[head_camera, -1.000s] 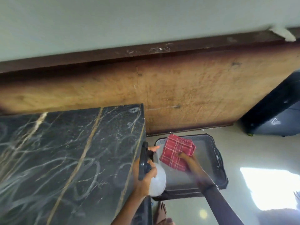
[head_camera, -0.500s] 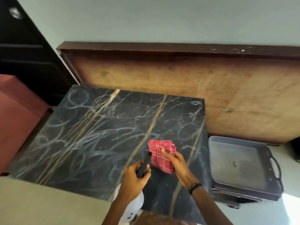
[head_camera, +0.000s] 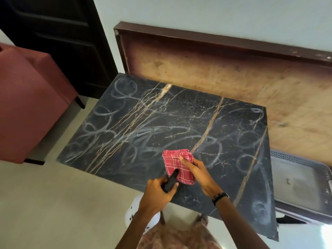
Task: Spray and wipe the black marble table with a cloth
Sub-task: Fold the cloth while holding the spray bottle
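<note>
No readable text, label, brand, number or sign appears anywhere in view.

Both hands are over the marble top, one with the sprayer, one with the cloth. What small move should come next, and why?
Probably a squeeze of the trigger. The left hand grips the spray bottle with its nozzle over the black marble table, which shows chalky swirls. The right hand holds the folded red cloth, ready to wipe.
</note>
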Motion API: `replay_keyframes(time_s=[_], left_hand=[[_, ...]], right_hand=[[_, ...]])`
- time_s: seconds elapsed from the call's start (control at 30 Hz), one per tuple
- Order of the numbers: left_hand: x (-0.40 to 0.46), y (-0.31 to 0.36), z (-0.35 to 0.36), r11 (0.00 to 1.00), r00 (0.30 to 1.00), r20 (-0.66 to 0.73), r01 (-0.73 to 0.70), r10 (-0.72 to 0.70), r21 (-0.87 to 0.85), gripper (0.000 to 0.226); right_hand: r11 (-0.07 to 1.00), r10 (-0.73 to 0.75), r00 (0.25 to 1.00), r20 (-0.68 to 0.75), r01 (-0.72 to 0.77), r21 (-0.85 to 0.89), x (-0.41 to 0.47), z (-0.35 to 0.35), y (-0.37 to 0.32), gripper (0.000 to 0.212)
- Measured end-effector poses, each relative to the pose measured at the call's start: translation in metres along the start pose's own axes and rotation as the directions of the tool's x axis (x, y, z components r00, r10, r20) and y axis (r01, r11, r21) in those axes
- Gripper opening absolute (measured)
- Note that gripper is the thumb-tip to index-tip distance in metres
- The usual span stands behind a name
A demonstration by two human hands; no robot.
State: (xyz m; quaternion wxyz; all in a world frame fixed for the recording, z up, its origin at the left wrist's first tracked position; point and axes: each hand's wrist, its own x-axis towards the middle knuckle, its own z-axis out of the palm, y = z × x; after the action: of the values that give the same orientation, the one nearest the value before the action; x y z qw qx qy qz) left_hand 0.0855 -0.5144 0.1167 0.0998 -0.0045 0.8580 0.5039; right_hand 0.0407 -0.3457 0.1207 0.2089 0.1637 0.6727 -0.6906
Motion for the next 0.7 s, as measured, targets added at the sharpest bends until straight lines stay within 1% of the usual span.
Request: replay_keyframes(time_s=[0.13, 0.23, 0.37, 0.43, 0.5, 0.53, 0.7], left_hand=[[-0.007, -0.011, -0.010, 1.000, 0.999, 0.052, 0.004, -0.004, 0.000, 0.029], [-0.011, -0.016, -0.013, 1.000, 1.000, -0.025, 0.013, -0.013, 0.005, 0.030], [-0.009, -0.017, -0.018, 0.993, 0.986, -0.125, 0.108, -0.112, -0.037, 0.024], [-0.007, -0.012, -0.020, 0.993, 0.991, -0.084, 0.103, -0.108, -0.064, 0.024], [-0.006, -0.006, -0.019, 0.996, 0.996, 0.018, 0.086, -0.086, -0.025, 0.023], [-0.006, -0.003, -0.017, 0.997, 0.996, 0.048, 0.074, -0.074, 0.011, 0.022], [-0.006, 0.003, -0.005, 0.995, 1.000, 0.002, 0.030, -0.030, 0.090, 0.018]], right_hand=[[0.998, 0.028, 0.998, 0.063, -0.032, 0.050, -0.005, 0.010, -0.002, 0.024], [0.996, 0.021, 0.997, 0.075, -0.027, 0.084, -0.005, 0.012, -0.003, 0.031], [0.995, 0.006, 0.996, 0.086, -0.014, 0.099, -0.003, 0.006, -0.005, 0.038], [0.996, 0.002, 0.995, 0.102, -0.012, 0.094, -0.003, 0.002, -0.007, 0.042], [0.997, -0.005, 0.993, 0.120, -0.004, 0.078, -0.002, 0.000, -0.009, 0.043], [0.998, -0.007, 0.991, 0.134, -0.002, 0.066, 0.000, -0.001, -0.010, 0.042], [1.000, 0.018, 0.978, 0.206, -0.021, 0.016, 0.002, -0.001, -0.013, 0.036]])
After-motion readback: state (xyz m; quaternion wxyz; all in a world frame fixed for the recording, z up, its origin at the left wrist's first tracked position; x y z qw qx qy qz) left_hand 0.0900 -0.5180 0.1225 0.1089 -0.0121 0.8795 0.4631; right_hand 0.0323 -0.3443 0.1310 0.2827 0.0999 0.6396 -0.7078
